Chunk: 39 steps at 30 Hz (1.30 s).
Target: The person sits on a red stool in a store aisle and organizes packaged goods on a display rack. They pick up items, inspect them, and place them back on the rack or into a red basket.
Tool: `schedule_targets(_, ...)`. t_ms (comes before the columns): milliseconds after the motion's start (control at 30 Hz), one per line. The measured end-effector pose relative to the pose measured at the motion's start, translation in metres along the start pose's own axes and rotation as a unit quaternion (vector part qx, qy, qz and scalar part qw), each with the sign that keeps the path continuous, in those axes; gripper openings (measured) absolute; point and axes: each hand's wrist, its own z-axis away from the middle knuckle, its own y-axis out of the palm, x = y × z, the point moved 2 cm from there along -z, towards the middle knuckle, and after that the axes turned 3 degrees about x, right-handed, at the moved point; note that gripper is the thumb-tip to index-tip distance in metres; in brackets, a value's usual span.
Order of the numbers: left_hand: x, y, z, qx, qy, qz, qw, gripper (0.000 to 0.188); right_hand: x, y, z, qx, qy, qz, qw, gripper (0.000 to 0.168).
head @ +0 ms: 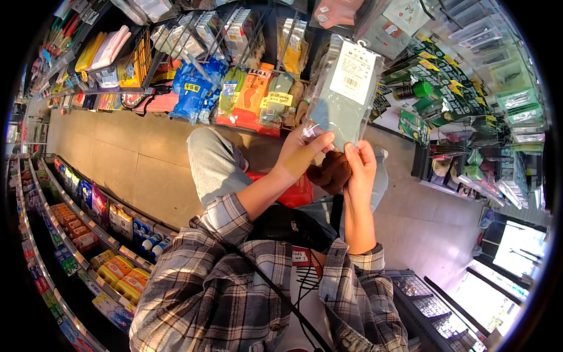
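A clear plastic package of grey-green socks with a white paper label is held up before me. My left hand grips its lower left part, with the thumb on the plastic. At the bottom right edge, my right hand pinches the package between thumb and fingers. A dark brown soft item, perhaps a fabric hair tie, lies below the package beside my right hand; what bears it I cannot tell. Under my forearms shows part of a red object.
Racks ahead hold hanging sock packs, blue bags and an orange insole package. Green-and-black packs hang on the right. Shelves of bottles and boxes curve behind on the left. Tiled floor shows between the racks.
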Motion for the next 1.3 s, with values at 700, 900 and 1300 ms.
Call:
schedule_targets(700, -0.033, -0.033, 0.011, 0.139, -0.015, -0.070, 0.988, 0.019, 0.003, -0.016, 0.001, 0.022, 0.030, -0.010, 0.999, 0.006)
schedule_targets(900, -0.030, -0.038, 0.013, 0.148, -0.077, 0.038, 0.985, 0.021, 0.008, -0.009, 0.002, 0.038, 0.064, -0.041, 0.996, 0.007)
schedule_targets(1300, -0.032, -0.021, 0.006, 0.150, -0.090, -0.096, 0.980, 0.036, 0.016, -0.004, 0.002, 0.079, 0.036, 0.096, 0.992, 0.015)
